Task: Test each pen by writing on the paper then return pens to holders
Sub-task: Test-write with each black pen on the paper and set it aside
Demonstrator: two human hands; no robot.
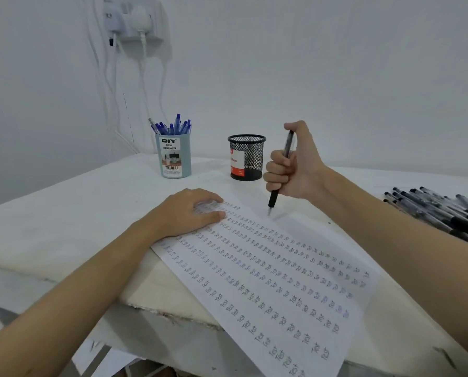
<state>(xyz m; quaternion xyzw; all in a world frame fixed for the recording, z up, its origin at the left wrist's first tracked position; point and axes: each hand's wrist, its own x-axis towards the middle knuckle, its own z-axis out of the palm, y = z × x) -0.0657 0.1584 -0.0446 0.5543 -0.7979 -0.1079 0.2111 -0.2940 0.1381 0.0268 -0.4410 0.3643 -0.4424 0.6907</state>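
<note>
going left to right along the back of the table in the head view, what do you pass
Blue-grey plastic desk organizer full of blue pens → black wire-mesh pen cup → right hand gripping a black pen → loose pile of black pens.

Right hand [292,164] grips a black pen [280,172] in a fist, tip just above the paper's [268,281] far edge. Left hand [189,213] lies flat on the paper's top-left corner. Mesh pen holder [247,157] stands beyond the paper.
</note>
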